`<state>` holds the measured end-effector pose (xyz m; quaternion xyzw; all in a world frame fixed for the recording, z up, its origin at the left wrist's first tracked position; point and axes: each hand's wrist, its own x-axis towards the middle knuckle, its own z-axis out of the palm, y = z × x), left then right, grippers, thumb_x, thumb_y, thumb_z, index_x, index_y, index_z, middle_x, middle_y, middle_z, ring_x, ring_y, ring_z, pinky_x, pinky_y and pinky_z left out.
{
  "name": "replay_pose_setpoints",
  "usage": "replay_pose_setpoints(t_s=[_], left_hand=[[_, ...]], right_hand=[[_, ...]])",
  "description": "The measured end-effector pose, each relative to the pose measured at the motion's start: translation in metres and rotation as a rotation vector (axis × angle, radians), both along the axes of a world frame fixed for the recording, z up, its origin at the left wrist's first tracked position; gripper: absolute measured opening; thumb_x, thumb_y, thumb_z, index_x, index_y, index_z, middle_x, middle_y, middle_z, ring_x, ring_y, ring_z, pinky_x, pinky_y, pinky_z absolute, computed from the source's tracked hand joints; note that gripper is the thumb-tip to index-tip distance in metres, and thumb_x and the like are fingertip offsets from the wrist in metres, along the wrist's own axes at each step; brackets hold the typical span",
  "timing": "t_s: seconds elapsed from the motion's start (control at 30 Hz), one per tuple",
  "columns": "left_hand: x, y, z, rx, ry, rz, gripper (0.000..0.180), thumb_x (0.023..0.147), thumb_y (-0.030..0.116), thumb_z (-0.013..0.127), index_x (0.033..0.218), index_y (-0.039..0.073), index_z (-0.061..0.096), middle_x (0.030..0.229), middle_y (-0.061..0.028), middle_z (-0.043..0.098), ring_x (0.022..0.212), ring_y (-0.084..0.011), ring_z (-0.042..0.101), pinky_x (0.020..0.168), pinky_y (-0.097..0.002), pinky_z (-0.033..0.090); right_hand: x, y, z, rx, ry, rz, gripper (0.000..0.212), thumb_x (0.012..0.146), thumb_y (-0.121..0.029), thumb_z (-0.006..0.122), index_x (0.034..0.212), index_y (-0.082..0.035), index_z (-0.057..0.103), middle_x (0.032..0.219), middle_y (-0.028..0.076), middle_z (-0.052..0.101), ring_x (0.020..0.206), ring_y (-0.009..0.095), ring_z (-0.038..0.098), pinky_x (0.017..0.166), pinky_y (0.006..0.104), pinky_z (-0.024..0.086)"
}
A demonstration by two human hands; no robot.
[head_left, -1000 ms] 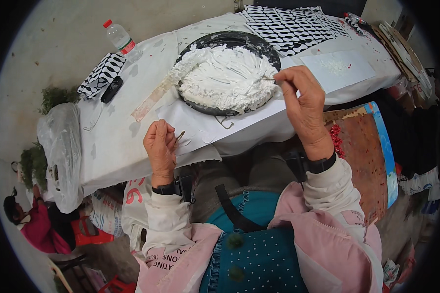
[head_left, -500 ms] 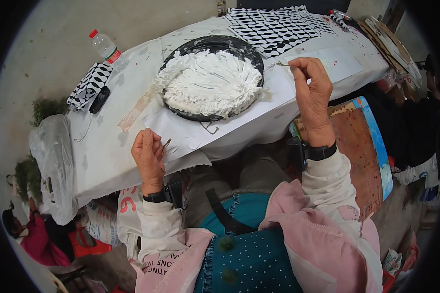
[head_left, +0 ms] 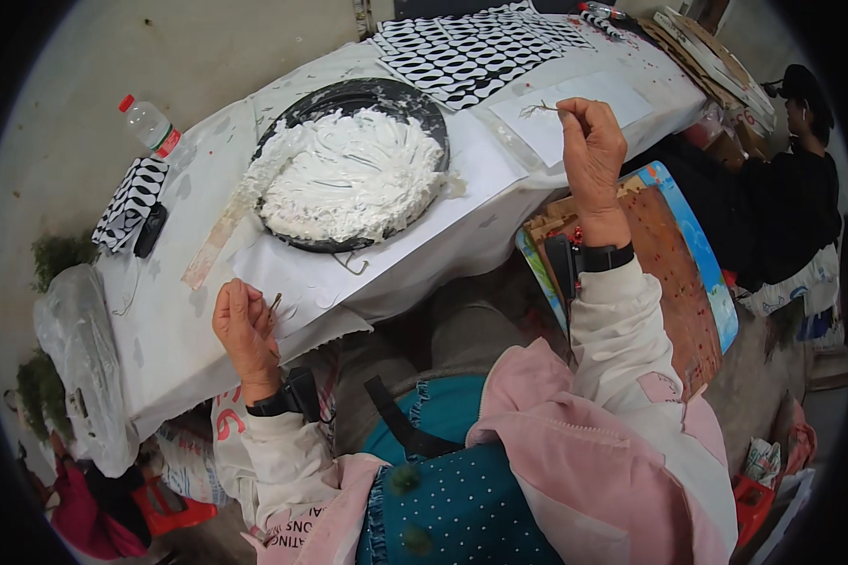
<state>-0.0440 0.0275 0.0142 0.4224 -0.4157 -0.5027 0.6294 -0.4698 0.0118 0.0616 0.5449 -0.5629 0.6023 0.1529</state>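
Observation:
My right hand is raised over the right part of the table, thumb and forefinger pinching a thin brown branched twig that points left. Near the table's front edge, my left hand is closed, with a small brown stem-like piece poking out beside the fingers; the rest of it is hidden. Between the hands lies a round black plate, heaped with thick white paste. A bent thin stem rests on the white paper at the plate's near side.
On the white-covered table are a red-capped bottle, black-and-white patterned sheets and a small black device. A clear plastic bag hangs at the left end. A brown board with red bits stands right; beyond sits a person in black.
The view has swung right, so the table sits further left. My right hand and its twig are now further from the plate. The left hand keeps its pinch near the front edge.

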Motion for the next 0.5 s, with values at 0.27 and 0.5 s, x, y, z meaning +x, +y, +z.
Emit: replay_pose_setpoints(t_s=[0.27, 0.5], left_hand=[[-0.004, 0.000, 0.003, 0.012, -0.014, -0.001, 0.030, 0.098, 0.028, 0.054, 0.076, 0.009, 0.049, 0.056, 0.0097, 0.030, 0.044, -0.0006, 0.019, 0.041, -0.0202, 0.015], [-0.005, 0.001, 0.004, 0.029, -0.030, 0.036, 0.031, 0.098, 0.028, 0.056, 0.075, 0.008, 0.050, 0.055, 0.0094, 0.030, 0.045, -0.0009, 0.020, 0.042, -0.0206, 0.015]], right_hand=[[-0.050, -0.020, -0.028, 0.064, 0.012, -0.125, 0.006, 0.083, 0.000, 0.065, 0.088, -0.002, 0.067, 0.082, 0.005, 0.062, 0.068, 0.013, 0.057, 0.064, 0.0257, 0.047], [-0.073, -0.023, -0.049, 0.042, 0.342, -0.396, 0.024, 0.076, 0.001, 0.065, 0.100, -0.004, 0.067, 0.095, 0.014, 0.063, 0.088, 0.033, 0.062, 0.079, 0.0379, 0.050]])
